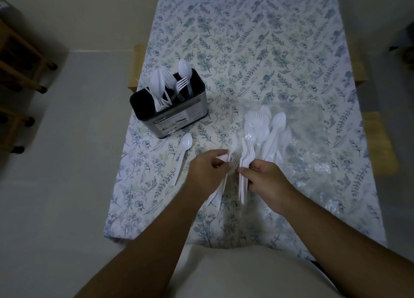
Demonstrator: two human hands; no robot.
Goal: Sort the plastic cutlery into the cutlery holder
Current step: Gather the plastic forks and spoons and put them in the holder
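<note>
Forks [246, 163] bunched in right hand [266, 183], a few more pinched in left hand [207, 170], holder [177, 116] half-filled, spoon [184, 149] loose beside it.

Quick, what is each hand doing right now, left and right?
Left hand: grips a few white plastic cutlery pieces, a fork among them.
Right hand: grips a stack of white plastic forks.

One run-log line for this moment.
left hand: holds forks | right hand: holds cutlery bundle | holder: partly filled | loose spoon: on cloth
</note>
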